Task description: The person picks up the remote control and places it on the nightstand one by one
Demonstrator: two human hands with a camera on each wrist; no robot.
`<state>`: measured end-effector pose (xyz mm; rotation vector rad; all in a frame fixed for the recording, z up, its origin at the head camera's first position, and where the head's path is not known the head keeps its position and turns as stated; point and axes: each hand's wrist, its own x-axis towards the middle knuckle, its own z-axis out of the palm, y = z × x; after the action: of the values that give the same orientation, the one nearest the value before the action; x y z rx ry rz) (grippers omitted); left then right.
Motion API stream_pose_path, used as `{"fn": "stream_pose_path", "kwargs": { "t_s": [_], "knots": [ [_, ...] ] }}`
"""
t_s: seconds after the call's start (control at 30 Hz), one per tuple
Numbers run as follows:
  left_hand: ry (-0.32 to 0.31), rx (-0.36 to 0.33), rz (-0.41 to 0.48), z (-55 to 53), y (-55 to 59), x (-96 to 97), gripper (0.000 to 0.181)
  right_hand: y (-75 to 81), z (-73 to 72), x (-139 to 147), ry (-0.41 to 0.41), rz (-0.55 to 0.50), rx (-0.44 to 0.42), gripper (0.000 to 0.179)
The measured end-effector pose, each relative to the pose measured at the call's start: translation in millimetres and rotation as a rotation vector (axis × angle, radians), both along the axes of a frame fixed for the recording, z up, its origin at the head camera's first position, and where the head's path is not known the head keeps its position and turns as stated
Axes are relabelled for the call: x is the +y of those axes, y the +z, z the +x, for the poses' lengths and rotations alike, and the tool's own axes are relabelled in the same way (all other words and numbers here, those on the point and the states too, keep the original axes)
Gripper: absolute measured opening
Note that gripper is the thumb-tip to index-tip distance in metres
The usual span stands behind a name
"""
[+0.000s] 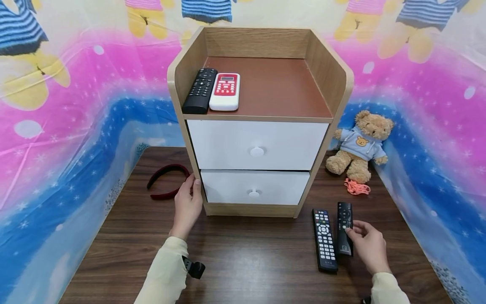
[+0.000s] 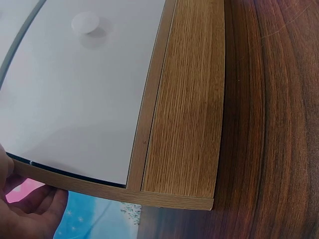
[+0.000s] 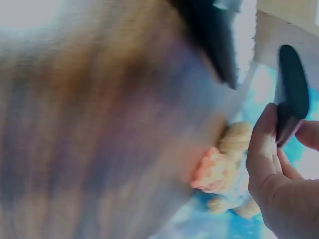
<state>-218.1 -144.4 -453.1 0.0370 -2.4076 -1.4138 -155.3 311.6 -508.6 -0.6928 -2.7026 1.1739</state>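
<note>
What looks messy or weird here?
Nothing looks spilled or broken. The only slightly messy bit is the pink stringy bundle at the foot of the teddy bear, because it lies in a loose tangle.

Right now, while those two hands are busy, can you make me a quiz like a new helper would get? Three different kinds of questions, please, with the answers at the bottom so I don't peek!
1. Pick one. What does the person's right hand hold?
A) a pink stringy bundle
B) a slim black plastic remote
C) a round white drawer knob
2. True or false: a fluffy brown teddy bear in a pale blue hoodie sits on top of the wooden cabinet.
3. Which hand is nearer to the dark red curved headband?

Key:
1. B
2. False
3. The left hand
</note>
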Motion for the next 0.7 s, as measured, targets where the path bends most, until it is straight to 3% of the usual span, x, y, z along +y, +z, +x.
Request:
{"fn": "stream_pose_path", "kwargs": {
  "t_s": [0.23, 0.5, 0.7],
  "knots": [
    [0.002, -0.019, -0.006, 0.9, 1.0, 0.1, 0.051, 42.4, 8.6, -15, 0.056, -0.019, 0.153, 0.046],
    [0.005, -0.010, -0.002, -0.9, -0.3, 1.4, 0.050, 106.8, 26.6, -39, 0.139, -0.021, 0.404, 0.042],
    [0.020, -0.010, 0.003, 0.4, 0.2, 1.4, 0.049, 156.1, 37.0, -62, 0.262, -0.077, 0.599, 0.042]
  ]
}}
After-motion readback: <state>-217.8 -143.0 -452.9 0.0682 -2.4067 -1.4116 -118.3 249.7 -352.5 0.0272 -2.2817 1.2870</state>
